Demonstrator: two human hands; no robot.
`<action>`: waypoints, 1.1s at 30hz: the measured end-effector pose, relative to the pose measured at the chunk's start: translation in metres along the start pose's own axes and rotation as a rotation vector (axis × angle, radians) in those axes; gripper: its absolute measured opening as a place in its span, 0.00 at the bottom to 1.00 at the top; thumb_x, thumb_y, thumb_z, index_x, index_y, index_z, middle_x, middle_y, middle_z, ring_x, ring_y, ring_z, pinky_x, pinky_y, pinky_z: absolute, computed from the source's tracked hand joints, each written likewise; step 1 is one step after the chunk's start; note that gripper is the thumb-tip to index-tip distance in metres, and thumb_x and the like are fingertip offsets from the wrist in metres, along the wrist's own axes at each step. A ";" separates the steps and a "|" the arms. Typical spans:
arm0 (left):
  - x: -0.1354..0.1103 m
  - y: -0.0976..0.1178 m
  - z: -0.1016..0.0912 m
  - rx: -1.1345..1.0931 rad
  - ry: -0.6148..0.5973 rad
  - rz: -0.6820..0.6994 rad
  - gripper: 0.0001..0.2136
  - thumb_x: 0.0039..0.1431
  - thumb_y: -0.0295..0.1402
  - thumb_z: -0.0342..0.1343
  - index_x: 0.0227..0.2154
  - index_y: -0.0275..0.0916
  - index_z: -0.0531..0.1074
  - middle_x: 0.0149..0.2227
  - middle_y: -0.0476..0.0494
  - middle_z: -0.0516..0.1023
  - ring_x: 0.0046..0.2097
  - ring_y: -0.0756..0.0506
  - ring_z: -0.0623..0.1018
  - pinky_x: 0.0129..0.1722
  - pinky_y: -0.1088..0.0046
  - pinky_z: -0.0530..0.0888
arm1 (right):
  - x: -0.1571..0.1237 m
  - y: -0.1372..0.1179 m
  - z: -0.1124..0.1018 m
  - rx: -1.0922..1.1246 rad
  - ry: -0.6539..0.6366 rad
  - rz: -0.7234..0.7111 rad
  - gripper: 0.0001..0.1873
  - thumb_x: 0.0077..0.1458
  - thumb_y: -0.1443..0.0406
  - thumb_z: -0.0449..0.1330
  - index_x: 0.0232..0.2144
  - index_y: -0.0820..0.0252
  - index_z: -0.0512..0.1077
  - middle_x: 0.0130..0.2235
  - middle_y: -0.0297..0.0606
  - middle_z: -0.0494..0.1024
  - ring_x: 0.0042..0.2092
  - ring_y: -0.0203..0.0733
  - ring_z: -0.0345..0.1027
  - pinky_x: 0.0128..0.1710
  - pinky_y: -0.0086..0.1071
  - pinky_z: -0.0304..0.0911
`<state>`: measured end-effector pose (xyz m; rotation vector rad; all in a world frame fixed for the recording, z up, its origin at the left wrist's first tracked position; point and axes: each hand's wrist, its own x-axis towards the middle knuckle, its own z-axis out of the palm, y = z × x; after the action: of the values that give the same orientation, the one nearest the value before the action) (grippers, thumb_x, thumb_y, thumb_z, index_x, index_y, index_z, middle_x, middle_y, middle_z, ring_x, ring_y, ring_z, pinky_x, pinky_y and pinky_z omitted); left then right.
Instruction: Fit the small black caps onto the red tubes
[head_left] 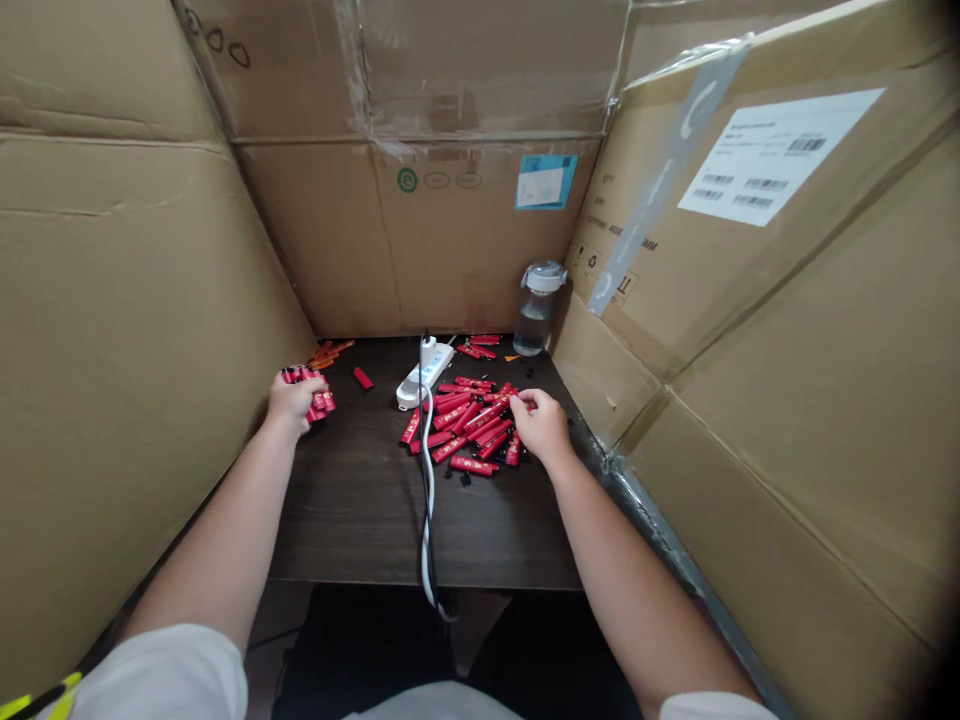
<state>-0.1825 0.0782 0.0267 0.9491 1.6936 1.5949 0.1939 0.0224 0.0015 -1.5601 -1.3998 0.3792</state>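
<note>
My left hand (296, 400) is at the left of the dark wood table (352, 500), shut on a bunch of red plastic sticks (321, 403) with black ends. My right hand (541, 425) rests at the right edge of a loose pile of similar red sticks (469, 420), its fingertips pinching one red stick (521, 402). A single red stick (363, 377) lies apart between my hands. Several orange sticks (328, 351) lie in the far left corner.
A white power strip (424, 373) lies left of the pile, with a white and a black cable (427, 510) running over the table's front edge. A water bottle (535, 310) stands at the back right. Cardboard walls (127, 300) enclose three sides.
</note>
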 end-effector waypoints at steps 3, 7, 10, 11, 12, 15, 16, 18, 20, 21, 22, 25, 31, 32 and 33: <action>-0.039 0.026 0.016 -0.232 -0.243 0.027 0.23 0.32 0.26 0.56 0.37 0.41 0.60 0.26 0.53 0.71 0.25 0.49 0.74 0.25 0.66 0.75 | -0.006 -0.010 -0.001 0.072 0.045 -0.054 0.16 0.50 0.56 0.56 0.33 0.63 0.72 0.30 0.40 0.75 0.27 0.38 0.66 0.31 0.32 0.63; -0.112 0.053 0.063 -0.430 -0.622 0.041 0.27 0.34 0.25 0.57 0.43 0.44 0.59 0.28 0.53 0.72 0.26 0.48 0.75 0.25 0.67 0.74 | -0.024 -0.032 0.001 0.408 -0.159 -0.144 0.19 0.53 0.53 0.55 0.41 0.60 0.69 0.32 0.38 0.74 0.29 0.37 0.67 0.29 0.30 0.64; -0.159 0.052 0.105 -0.478 -0.780 -0.039 0.27 0.33 0.23 0.58 0.42 0.42 0.61 0.27 0.52 0.72 0.25 0.49 0.74 0.26 0.71 0.73 | -0.034 -0.042 0.003 0.597 -0.353 -0.143 0.22 0.53 0.52 0.56 0.46 0.57 0.67 0.35 0.37 0.74 0.27 0.35 0.67 0.25 0.28 0.64; -0.169 0.048 0.117 -0.500 -0.784 -0.070 0.27 0.33 0.22 0.58 0.41 0.42 0.61 0.28 0.52 0.71 0.26 0.50 0.74 0.26 0.72 0.73 | -0.035 -0.042 0.003 0.619 -0.364 -0.121 0.23 0.52 0.52 0.57 0.47 0.57 0.67 0.34 0.37 0.74 0.25 0.35 0.66 0.23 0.28 0.63; -0.177 0.044 0.126 -0.530 -0.779 -0.107 0.26 0.33 0.23 0.59 0.40 0.41 0.61 0.28 0.52 0.71 0.26 0.49 0.74 0.27 0.72 0.73 | -0.034 -0.041 0.002 0.625 -0.376 -0.090 0.23 0.52 0.52 0.58 0.47 0.57 0.68 0.32 0.36 0.74 0.24 0.34 0.65 0.21 0.28 0.62; -0.186 0.031 0.140 -0.532 -0.776 -0.160 0.26 0.34 0.23 0.59 0.42 0.42 0.60 0.29 0.52 0.72 0.26 0.49 0.75 0.27 0.71 0.73 | -0.028 -0.035 -0.002 0.604 -0.427 0.009 0.21 0.50 0.52 0.59 0.41 0.59 0.71 0.22 0.31 0.70 0.18 0.34 0.60 0.16 0.29 0.58; -0.186 0.027 0.142 -0.512 -0.772 -0.146 0.27 0.35 0.23 0.59 0.42 0.42 0.61 0.29 0.51 0.72 0.27 0.49 0.75 0.28 0.71 0.73 | -0.026 -0.034 -0.004 0.588 -0.452 0.022 0.19 0.49 0.52 0.59 0.38 0.59 0.72 0.20 0.30 0.69 0.17 0.34 0.59 0.16 0.29 0.57; -0.184 0.020 0.141 -0.463 -0.752 -0.081 0.26 0.35 0.22 0.59 0.41 0.42 0.62 0.31 0.50 0.73 0.29 0.49 0.76 0.30 0.72 0.73 | -0.024 -0.034 -0.006 0.529 -0.456 -0.018 0.16 0.50 0.53 0.59 0.32 0.59 0.73 0.20 0.32 0.69 0.18 0.34 0.60 0.17 0.29 0.58; -0.182 0.016 0.138 -0.418 -0.713 -0.009 0.25 0.35 0.22 0.59 0.41 0.42 0.63 0.32 0.50 0.73 0.31 0.49 0.76 0.31 0.73 0.73 | -0.025 -0.035 -0.005 0.437 -0.390 -0.127 0.14 0.51 0.54 0.59 0.27 0.59 0.73 0.25 0.35 0.71 0.23 0.36 0.63 0.21 0.30 0.62; -0.181 0.015 0.137 -0.401 -0.694 0.016 0.25 0.35 0.22 0.59 0.41 0.42 0.63 0.32 0.50 0.74 0.31 0.49 0.76 0.32 0.73 0.72 | -0.026 -0.036 -0.004 0.397 -0.351 -0.175 0.13 0.51 0.55 0.58 0.26 0.59 0.73 0.26 0.36 0.72 0.25 0.37 0.65 0.23 0.30 0.63; -0.181 0.014 0.136 -0.388 -0.678 0.031 0.25 0.35 0.22 0.59 0.41 0.42 0.63 0.32 0.50 0.74 0.32 0.49 0.76 0.32 0.73 0.72 | -0.027 -0.037 -0.003 0.370 -0.322 -0.203 0.13 0.52 0.55 0.58 0.26 0.59 0.73 0.27 0.37 0.72 0.27 0.38 0.66 0.25 0.31 0.64; -0.180 0.013 0.134 -0.376 -0.695 0.037 0.26 0.35 0.21 0.58 0.41 0.43 0.62 0.32 0.50 0.74 0.31 0.49 0.76 0.32 0.73 0.73 | -0.029 -0.034 0.002 0.391 -0.369 -0.134 0.12 0.52 0.55 0.58 0.27 0.58 0.71 0.24 0.35 0.72 0.25 0.39 0.66 0.23 0.31 0.64; -0.180 0.009 0.133 -0.392 -0.775 -0.003 0.27 0.35 0.20 0.57 0.43 0.43 0.61 0.31 0.51 0.73 0.29 0.50 0.75 0.28 0.75 0.72 | -0.031 -0.027 0.011 0.355 -0.353 -0.085 0.10 0.52 0.57 0.58 0.30 0.59 0.71 0.26 0.35 0.73 0.25 0.39 0.68 0.24 0.31 0.65; -0.180 0.009 0.133 -0.411 -0.768 -0.017 0.27 0.35 0.21 0.57 0.43 0.43 0.61 0.31 0.51 0.73 0.28 0.50 0.75 0.28 0.75 0.71 | -0.031 -0.028 0.012 0.344 -0.312 -0.097 0.10 0.52 0.58 0.58 0.31 0.59 0.71 0.27 0.36 0.74 0.27 0.39 0.68 0.26 0.32 0.66; -0.179 0.010 0.133 -0.435 -0.758 -0.037 0.28 0.35 0.21 0.58 0.43 0.43 0.61 0.30 0.52 0.73 0.28 0.50 0.75 0.28 0.75 0.72 | -0.032 -0.030 0.012 0.354 -0.287 -0.096 0.11 0.52 0.58 0.58 0.32 0.59 0.72 0.27 0.37 0.74 0.27 0.40 0.68 0.27 0.32 0.66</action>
<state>0.0275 0.0022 0.0189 1.0894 0.8028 1.2611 0.1582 -0.0043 0.0086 -1.1770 -1.5208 0.7719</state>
